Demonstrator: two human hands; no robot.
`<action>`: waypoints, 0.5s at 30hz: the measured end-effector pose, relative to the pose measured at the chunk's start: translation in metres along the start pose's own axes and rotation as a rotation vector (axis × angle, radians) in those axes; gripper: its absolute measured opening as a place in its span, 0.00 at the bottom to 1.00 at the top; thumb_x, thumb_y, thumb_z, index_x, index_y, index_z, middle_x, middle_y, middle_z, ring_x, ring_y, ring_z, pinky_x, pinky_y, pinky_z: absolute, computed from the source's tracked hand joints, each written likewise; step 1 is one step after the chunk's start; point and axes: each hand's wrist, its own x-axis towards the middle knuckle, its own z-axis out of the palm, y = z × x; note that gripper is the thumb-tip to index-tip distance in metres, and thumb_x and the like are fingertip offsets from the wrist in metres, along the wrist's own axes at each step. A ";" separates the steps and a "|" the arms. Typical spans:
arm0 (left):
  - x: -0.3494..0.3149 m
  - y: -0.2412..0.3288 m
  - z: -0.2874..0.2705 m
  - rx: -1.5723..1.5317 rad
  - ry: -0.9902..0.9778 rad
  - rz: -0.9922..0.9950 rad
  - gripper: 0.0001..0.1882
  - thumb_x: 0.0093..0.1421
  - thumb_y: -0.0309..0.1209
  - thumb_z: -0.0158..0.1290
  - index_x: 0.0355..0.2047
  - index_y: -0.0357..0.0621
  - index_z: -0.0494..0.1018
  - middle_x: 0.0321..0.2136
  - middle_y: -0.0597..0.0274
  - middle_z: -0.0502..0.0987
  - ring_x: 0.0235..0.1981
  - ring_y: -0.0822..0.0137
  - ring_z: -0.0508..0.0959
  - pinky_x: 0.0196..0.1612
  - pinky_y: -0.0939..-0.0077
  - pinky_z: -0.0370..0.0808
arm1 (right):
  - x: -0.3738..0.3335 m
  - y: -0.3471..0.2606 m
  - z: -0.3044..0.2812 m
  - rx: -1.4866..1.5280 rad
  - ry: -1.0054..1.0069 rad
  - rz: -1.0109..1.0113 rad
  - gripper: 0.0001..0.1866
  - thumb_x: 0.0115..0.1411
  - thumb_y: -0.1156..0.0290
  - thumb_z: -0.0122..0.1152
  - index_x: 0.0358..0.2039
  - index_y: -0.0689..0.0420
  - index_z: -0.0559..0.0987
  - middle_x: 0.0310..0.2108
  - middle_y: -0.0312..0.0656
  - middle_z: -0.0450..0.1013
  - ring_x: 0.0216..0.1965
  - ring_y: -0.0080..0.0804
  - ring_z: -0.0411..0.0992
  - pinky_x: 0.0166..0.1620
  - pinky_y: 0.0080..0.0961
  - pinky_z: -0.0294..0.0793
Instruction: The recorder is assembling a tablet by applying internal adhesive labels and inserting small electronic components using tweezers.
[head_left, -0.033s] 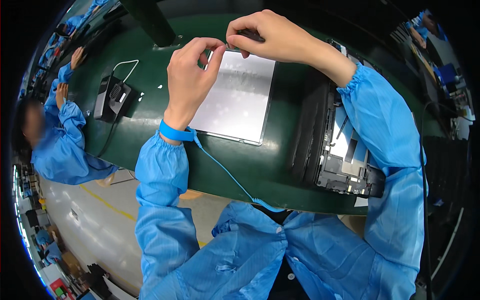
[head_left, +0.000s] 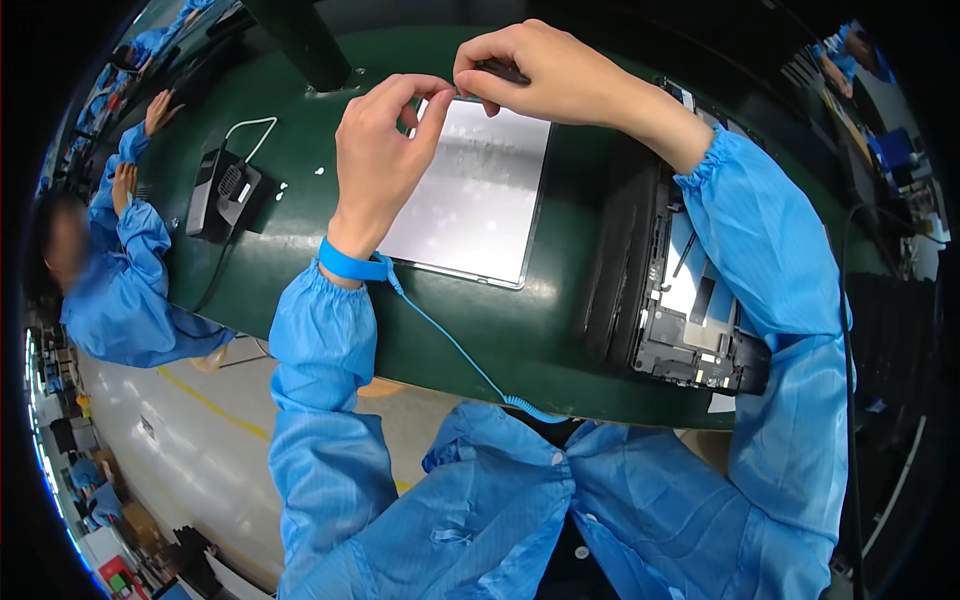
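Panel (head_left: 470,200), silvery and flat, is laid on the green table (head_left: 300,200) in front of the wearer, its far edge set beneath the fingertips of both hands. Left hand (head_left: 380,145) is arched over the far left corner, thumb and fingertips drawn close together; whether anything thin is pinched there cannot be told. Right hand (head_left: 545,70) is brought in from the other side, fingers curled round a slim dark object (head_left: 503,71); by the look of it, this is tucked back toward the palm so that thumb and forefinger are left free at the tips. The two sets of fingertips are nearly met, presumably because one small spot is being attended to by both. Opened laptop base (head_left: 690,330), innards exposed, is placed to the right, partly under the right sleeve (head_left: 765,230), probably so that working room is left around the panel. Blue wrist strap (head_left: 352,263) is worn on the left, likely against static, its cord (head_left: 440,330) left slack enough, it seems, for the forearm to be extended.
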 end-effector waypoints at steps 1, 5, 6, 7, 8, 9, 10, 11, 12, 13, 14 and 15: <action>-0.001 -0.001 0.001 -0.053 -0.019 -0.043 0.05 0.58 0.28 0.60 0.31 0.40 0.79 0.25 0.68 0.80 0.19 0.73 0.70 0.25 0.79 0.68 | 0.000 -0.003 -0.001 -0.032 -0.037 0.008 0.13 0.64 0.64 0.53 0.32 0.59 0.80 0.21 0.37 0.76 0.23 0.22 0.73 0.30 0.20 0.70; -0.003 0.003 0.001 -0.224 -0.102 -0.200 0.08 0.60 0.29 0.58 0.35 0.38 0.81 0.28 0.65 0.83 0.20 0.77 0.73 0.27 0.81 0.70 | 0.000 0.003 0.001 -0.083 -0.079 -0.014 0.12 0.65 0.65 0.53 0.32 0.58 0.80 0.21 0.37 0.76 0.22 0.24 0.73 0.28 0.20 0.69; -0.002 0.004 0.000 -0.227 -0.104 -0.202 0.08 0.60 0.29 0.58 0.35 0.38 0.81 0.28 0.65 0.83 0.20 0.77 0.73 0.27 0.81 0.70 | 0.000 0.003 0.001 -0.082 -0.080 -0.011 0.12 0.65 0.65 0.53 0.32 0.58 0.80 0.21 0.37 0.76 0.22 0.24 0.73 0.28 0.20 0.69; -0.002 0.005 -0.001 -0.280 -0.145 -0.250 0.09 0.61 0.30 0.57 0.37 0.37 0.81 0.30 0.64 0.84 0.23 0.78 0.75 0.30 0.82 0.72 | 0.000 0.003 0.000 -0.116 -0.097 0.003 0.12 0.66 0.64 0.53 0.33 0.57 0.80 0.21 0.37 0.76 0.22 0.25 0.73 0.29 0.21 0.70; -0.003 0.005 -0.001 -0.333 -0.185 -0.299 0.10 0.62 0.30 0.56 0.38 0.35 0.81 0.31 0.63 0.84 0.26 0.79 0.78 0.32 0.83 0.74 | 0.000 0.003 0.000 -0.151 -0.114 0.018 0.12 0.66 0.64 0.53 0.33 0.57 0.81 0.21 0.37 0.77 0.22 0.25 0.74 0.29 0.21 0.70; -0.003 0.004 0.001 -0.337 -0.189 -0.301 0.10 0.62 0.30 0.56 0.38 0.35 0.81 0.31 0.63 0.84 0.26 0.79 0.78 0.32 0.83 0.74 | -0.001 0.006 0.001 -0.149 -0.115 0.023 0.12 0.66 0.64 0.53 0.33 0.57 0.81 0.21 0.37 0.77 0.22 0.25 0.74 0.29 0.21 0.70; -0.004 0.002 0.002 -0.422 -0.192 -0.340 0.11 0.63 0.31 0.56 0.38 0.34 0.80 0.31 0.62 0.84 0.30 0.77 0.80 0.36 0.83 0.75 | 0.000 0.008 0.002 -0.155 -0.092 -0.029 0.12 0.66 0.64 0.53 0.33 0.56 0.81 0.21 0.37 0.77 0.23 0.26 0.74 0.29 0.21 0.71; -0.004 0.000 0.003 -0.506 -0.195 -0.378 0.12 0.64 0.31 0.55 0.38 0.33 0.80 0.31 0.61 0.84 0.34 0.76 0.81 0.39 0.83 0.76 | 0.000 0.008 0.004 -0.160 -0.069 -0.081 0.12 0.66 0.63 0.53 0.33 0.56 0.81 0.21 0.36 0.77 0.23 0.26 0.75 0.30 0.22 0.72; -0.004 0.000 0.003 -0.506 -0.196 -0.383 0.12 0.64 0.31 0.55 0.38 0.33 0.80 0.31 0.61 0.84 0.34 0.76 0.81 0.39 0.83 0.76 | -0.001 0.007 0.000 -0.156 -0.071 -0.080 0.12 0.66 0.63 0.53 0.33 0.56 0.81 0.21 0.36 0.77 0.23 0.26 0.75 0.30 0.22 0.72; -0.006 0.001 0.000 -0.526 -0.212 -0.412 0.12 0.64 0.31 0.55 0.39 0.32 0.80 0.32 0.60 0.84 0.36 0.75 0.82 0.41 0.83 0.76 | 0.001 -0.005 -0.007 -0.108 -0.114 -0.038 0.09 0.62 0.68 0.56 0.33 0.59 0.80 0.24 0.42 0.78 0.26 0.33 0.76 0.33 0.27 0.74; -0.005 0.000 0.000 -0.554 -0.230 -0.435 0.12 0.64 0.31 0.55 0.39 0.32 0.80 0.32 0.59 0.84 0.38 0.74 0.82 0.44 0.83 0.76 | 0.002 -0.012 -0.013 -0.069 -0.154 0.009 0.07 0.58 0.72 0.58 0.33 0.63 0.80 0.27 0.47 0.79 0.29 0.39 0.78 0.36 0.32 0.75; -0.007 -0.004 0.004 -0.568 -0.219 -0.423 0.12 0.64 0.31 0.55 0.39 0.32 0.80 0.32 0.59 0.84 0.36 0.75 0.82 0.42 0.83 0.76 | 0.001 -0.013 -0.013 -0.051 -0.163 0.030 0.08 0.58 0.72 0.55 0.32 0.61 0.80 0.27 0.48 0.78 0.31 0.46 0.77 0.37 0.37 0.74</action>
